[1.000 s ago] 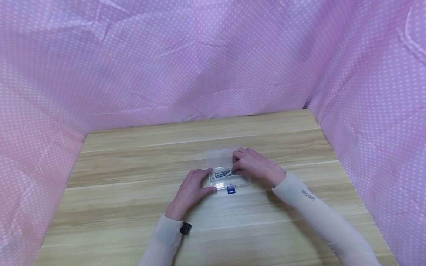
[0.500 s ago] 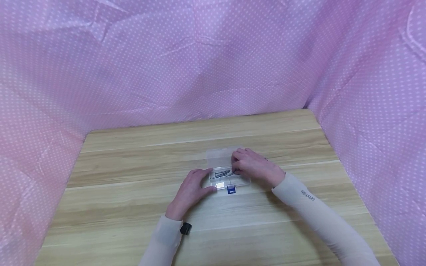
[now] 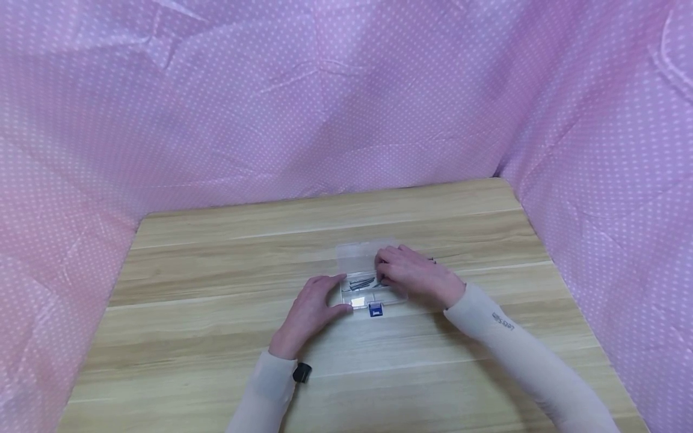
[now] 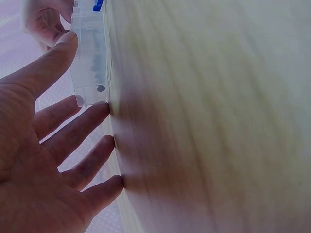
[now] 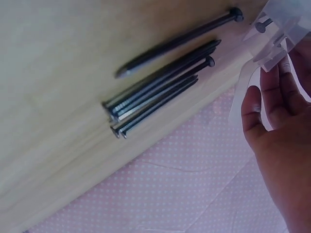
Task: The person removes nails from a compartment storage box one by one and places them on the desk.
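A small clear plastic box [image 3: 391,299] lies in mid-table with its lid [image 3: 354,257] folded back flat behind it. Several steel nails [image 3: 361,283] rest in its rear compartment. My left hand [image 3: 310,307] grips the box's left end, thumb on the near corner and forefinger on the far one; in the left wrist view its other fingertips touch the table. The right hand [image 3: 408,270] reaches into the right end of the box, beside a nail; its pinching fingertips are hidden. More nails [image 5: 180,41] lie loose on the table under the right wrist.
A blue-and-white label or latch [image 3: 375,310] sticks out at the box's front. The wooden table [image 3: 216,258] carries everything, with pink dotted cloth [image 3: 325,120] hanging around its back and sides. A black band [image 3: 302,373] sits on the left wrist.
My right hand has shifted slightly down and toward me over the box, uncovering a nail on the table behind the wrist. The left hand stays put.
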`<state>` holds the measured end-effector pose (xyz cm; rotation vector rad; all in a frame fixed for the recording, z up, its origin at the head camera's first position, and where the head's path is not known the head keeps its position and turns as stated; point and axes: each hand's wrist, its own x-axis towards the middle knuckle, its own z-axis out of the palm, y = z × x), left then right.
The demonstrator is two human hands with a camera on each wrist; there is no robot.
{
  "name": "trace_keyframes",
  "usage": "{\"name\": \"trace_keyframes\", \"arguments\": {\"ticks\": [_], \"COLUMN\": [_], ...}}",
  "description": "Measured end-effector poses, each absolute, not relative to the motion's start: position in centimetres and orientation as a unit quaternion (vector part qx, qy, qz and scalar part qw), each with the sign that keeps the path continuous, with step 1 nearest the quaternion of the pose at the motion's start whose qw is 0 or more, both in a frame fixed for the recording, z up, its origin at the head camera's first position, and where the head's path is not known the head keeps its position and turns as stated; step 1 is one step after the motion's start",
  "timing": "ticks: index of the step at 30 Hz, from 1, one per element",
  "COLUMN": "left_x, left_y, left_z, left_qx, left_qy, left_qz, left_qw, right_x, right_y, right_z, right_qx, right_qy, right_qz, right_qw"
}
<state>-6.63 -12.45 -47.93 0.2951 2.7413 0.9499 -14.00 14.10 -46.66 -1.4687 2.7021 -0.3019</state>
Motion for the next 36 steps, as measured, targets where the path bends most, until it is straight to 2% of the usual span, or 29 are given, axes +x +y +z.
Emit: {"name": "trace_keyframes", "arguments": {"ticks": [14, 27, 36], "left_x": [-6.5, -6.6, -6.7], "left_y": [-12.5, -12.3, -12.3], "left_z": [-48.0, -47.9, -47.8], "left_qx": [0.104, 0.098, 0.098], "left_qy": [0.933, 0.934, 0.935], "left_qz": [0.327, 0.325, 0.321], "left_qw": [0.112, 0.114, 0.118], "right_x": [-13.3, -13.2, -13.1], "right_y": [14.6, 15.0, 15.4], "right_z": [-47.1, -47.1, -47.0], "right_qx": [-0.471, -0.441, -0.419], "right_qy": [0.875, 0.887, 0.890], "right_qz": [-0.110, -0.136, -0.180], "right_qw": [-0.014, 0.012, 0.002]}}
